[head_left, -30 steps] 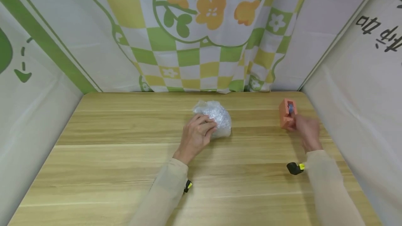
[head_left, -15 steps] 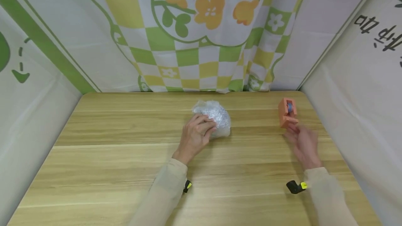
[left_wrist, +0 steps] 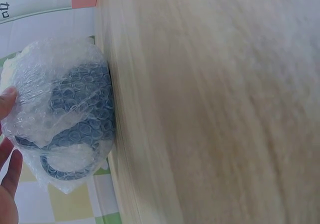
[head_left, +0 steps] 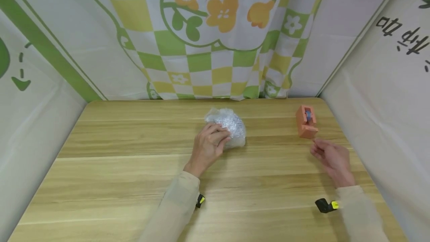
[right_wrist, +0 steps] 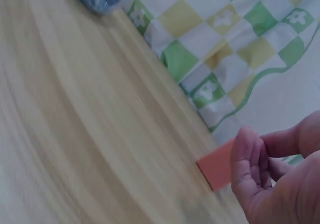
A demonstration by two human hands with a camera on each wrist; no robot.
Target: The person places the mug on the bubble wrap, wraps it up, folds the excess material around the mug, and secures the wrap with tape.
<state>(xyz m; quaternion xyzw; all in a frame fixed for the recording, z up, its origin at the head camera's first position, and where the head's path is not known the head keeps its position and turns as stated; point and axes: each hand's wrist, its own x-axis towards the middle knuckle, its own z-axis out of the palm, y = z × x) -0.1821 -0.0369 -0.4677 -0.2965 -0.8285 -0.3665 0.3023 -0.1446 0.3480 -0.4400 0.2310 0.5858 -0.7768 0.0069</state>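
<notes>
A bubble-wrapped bundle (head_left: pixel 236 127) sits on the wooden table. Through the wrap in the left wrist view shows a dark blue thing (left_wrist: pixel 82 104) with a ring-like loop, like a mug with its handle. My left hand (head_left: pixel 209 145) holds the wrap at the bundle's near left side. At the right stands an orange tape dispenser (head_left: pixel 306 122) with a blue-cored roll. My right hand (head_left: pixel 332 158) is just in front of it, thumb and fingertips pinched together. They appear to pinch the tape's end, though the clear strip barely shows.
The wooden table (head_left: pixel 134 182) reaches back to a checked, flowered curtain (head_left: pixel 201 66). White cloth walls stand at both sides, the right one (head_left: pixel 386 104) close beside the dispenser. Each wrist carries a small black-and-yellow mount.
My right hand has drawn back from the tape roll toward the near right, and its thumb and fingertips now pinch. The left hand and the wrapped bundle have stayed in place.
</notes>
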